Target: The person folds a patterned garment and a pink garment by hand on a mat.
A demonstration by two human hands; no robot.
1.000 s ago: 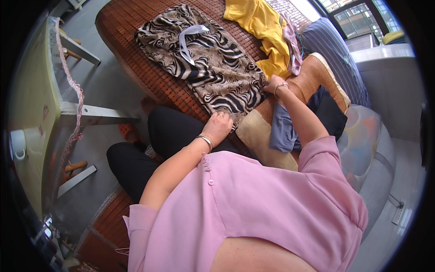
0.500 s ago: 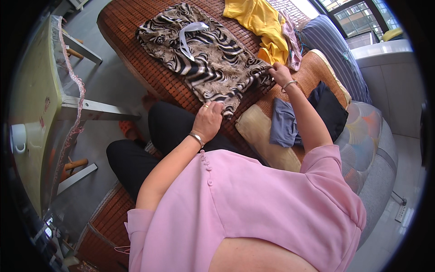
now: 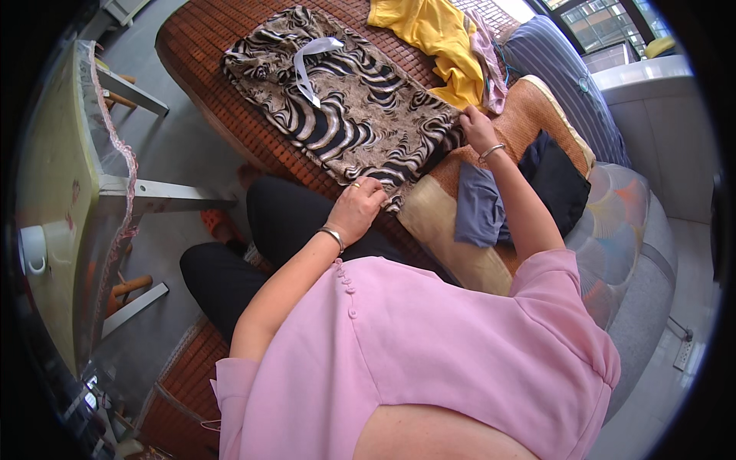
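An animal-print garment (image 3: 337, 115) in brown, black and cream lies spread flat on a brown woven mat (image 3: 207, 84). A white ribbon (image 3: 305, 69) curls on top of it. My left hand (image 3: 358, 208) is closed on the garment's near corner, with the fingertips on the cloth. Farther to the right, my right hand (image 3: 479, 129) pinches the other near corner, drawing that edge out between the two hands. Just beyond my right hand lies a yellow garment (image 3: 433, 38), with a pink one (image 3: 491, 65) beside it.
Grey-blue folded cloth (image 3: 477, 205) and black cloth (image 3: 556, 184) rest on an orange-and-cream cushion (image 3: 429, 215) to the right. A striped cushion (image 3: 556, 77) leans behind it. At the left stands a table (image 3: 57, 176) with a lace-edged cover and a white mug (image 3: 33, 249).
The garment's near part looks flatter and more spread out. My left hand has shifted slightly right and nearer to me, and the whole view has moved a little.
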